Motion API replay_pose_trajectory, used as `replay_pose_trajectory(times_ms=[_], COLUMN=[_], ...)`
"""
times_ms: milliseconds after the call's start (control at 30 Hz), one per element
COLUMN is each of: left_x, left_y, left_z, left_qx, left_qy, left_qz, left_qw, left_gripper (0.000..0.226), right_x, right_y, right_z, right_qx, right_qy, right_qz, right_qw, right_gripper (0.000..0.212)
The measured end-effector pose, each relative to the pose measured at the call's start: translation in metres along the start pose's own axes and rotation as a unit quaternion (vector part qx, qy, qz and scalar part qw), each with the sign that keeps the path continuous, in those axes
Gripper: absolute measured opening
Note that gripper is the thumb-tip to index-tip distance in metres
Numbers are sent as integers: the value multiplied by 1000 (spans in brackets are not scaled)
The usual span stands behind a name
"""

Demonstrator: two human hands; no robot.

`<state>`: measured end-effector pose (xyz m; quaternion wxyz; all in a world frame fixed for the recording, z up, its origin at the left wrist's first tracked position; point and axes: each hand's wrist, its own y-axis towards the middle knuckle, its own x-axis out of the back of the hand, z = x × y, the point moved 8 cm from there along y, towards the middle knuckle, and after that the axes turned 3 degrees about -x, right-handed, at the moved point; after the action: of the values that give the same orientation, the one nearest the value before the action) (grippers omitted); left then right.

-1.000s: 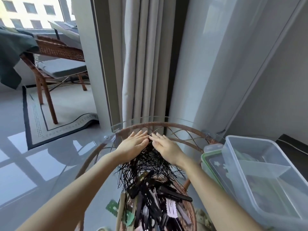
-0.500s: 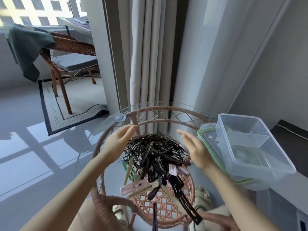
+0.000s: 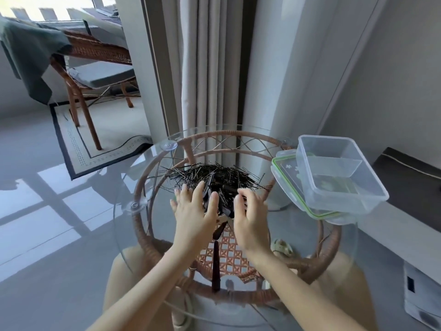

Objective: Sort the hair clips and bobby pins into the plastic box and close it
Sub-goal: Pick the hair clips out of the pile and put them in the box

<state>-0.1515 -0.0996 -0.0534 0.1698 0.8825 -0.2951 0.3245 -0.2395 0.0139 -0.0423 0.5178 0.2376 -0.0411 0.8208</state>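
Observation:
A tangled heap of black bobby pins (image 3: 214, 175) and dark hair clips lies on the round glass table top (image 3: 133, 225). My left hand (image 3: 193, 211) and my right hand (image 3: 250, 213) rest on the near side of the heap, fingers spread and curved over the clips, hiding most of them. Neither hand visibly grips one piece. One long dark clip (image 3: 216, 266) lies alone nearer to me. The clear plastic box (image 3: 338, 177) stands empty at the right, sitting on its green-rimmed lid (image 3: 286, 187).
The glass top sits on a rattan frame (image 3: 229, 137) with a woven shelf below. Curtains (image 3: 205, 68) hang right behind the table. A rattan chair (image 3: 95, 58) with a green cloth stands far left. A white device (image 3: 422, 297) sits at the lower right.
My hands came from the far sides of the heap to its near side and closer together. The camera tilted down, so the whole table and box show.

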Motion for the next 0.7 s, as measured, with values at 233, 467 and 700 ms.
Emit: replay_pose_trajectory(times_ms=[233, 467, 700], left_x=[0, -34, -39], left_y=[-64, -69, -24], left_z=[-42, -47, -56], left_qx=[-264, -420, -357], left_qy=[151, 353, 381], left_qz=[157, 164, 148], left_qw=[939, 820, 840], left_gripper=[68, 60, 74], right_x=[40, 126, 123], right_y=[15, 52, 45], right_z=[24, 16, -3], right_qx=[-5, 94, 113], right_qy=[67, -394, -426], right_qz=[-74, -163, -74], right_qw=[995, 900, 894], right_gripper=[13, 39, 17])
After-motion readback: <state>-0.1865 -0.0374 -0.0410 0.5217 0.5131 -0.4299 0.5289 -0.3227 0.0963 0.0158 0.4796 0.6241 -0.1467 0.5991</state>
